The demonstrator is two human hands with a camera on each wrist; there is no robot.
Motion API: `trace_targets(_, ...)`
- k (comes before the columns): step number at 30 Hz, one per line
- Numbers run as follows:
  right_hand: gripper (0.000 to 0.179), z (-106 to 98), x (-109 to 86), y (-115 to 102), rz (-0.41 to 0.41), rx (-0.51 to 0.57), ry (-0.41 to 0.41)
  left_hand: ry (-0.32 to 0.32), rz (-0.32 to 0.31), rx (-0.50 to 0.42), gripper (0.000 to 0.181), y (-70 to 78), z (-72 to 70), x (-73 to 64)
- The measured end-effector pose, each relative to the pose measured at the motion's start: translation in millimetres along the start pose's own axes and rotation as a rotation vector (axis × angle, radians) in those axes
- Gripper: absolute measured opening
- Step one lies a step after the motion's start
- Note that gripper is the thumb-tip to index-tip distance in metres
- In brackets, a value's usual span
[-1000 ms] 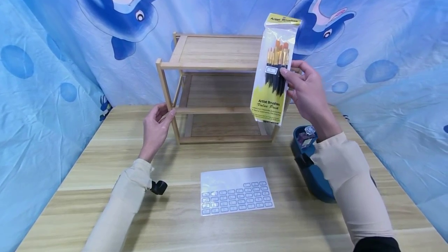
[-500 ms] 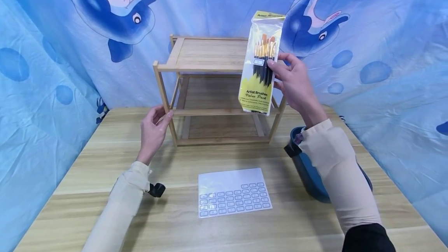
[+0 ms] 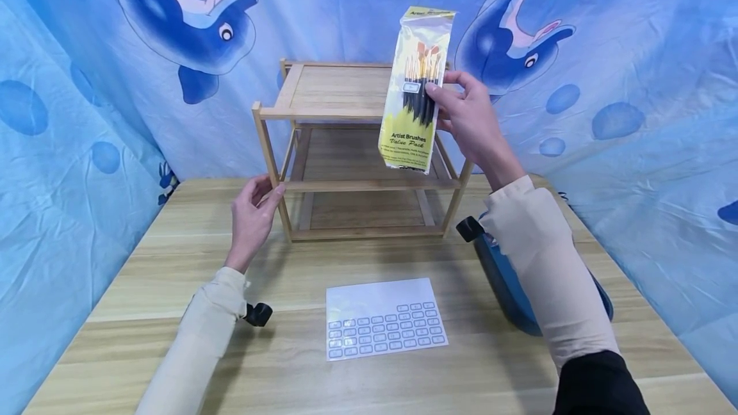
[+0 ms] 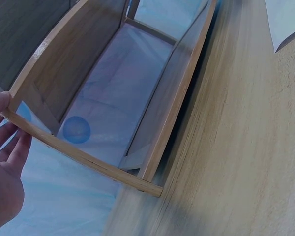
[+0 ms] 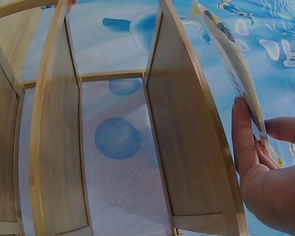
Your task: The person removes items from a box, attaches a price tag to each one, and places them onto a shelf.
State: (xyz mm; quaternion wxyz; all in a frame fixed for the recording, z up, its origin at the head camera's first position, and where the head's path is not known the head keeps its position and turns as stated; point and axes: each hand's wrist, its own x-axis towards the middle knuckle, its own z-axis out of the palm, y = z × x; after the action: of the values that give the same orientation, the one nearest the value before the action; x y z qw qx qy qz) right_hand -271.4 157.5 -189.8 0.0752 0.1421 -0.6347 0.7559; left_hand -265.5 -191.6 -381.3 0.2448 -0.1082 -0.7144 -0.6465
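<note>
Up by the right half of the wooden rack (image 3: 323, 113), the brush pack (image 3: 416, 93) is held nearly upright, top leaning toward the rack's right side. Right hand (image 3: 471, 114) is way nearer, thumb and fingers pinching its right edge. Left hand (image 3: 252, 218) grips the rack's left front leg (image 3: 266, 143). Rack's front is open between shelves, but mind the middle rail (image 3: 357, 185).

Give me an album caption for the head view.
Right hand holds up a pack of artist brushes, left hand grips a wooden rack, and a label sheet lies on the table.
</note>
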Motion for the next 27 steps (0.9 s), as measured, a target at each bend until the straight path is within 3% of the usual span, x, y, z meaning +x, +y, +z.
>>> trace_targets(14, 0.014, 12, 21.7, -8, 0.079, -0.008, 0.05, 0.004, 0.003, -0.013, 0.038, -0.7, -0.5, 0.5)
trace_targets(27, 0.022, 20, 38.5, -18, 0.125, -0.08, 0.061, 0.018, 0.001, -0.02, 0.036, -1.0, 1.2, 0.0)
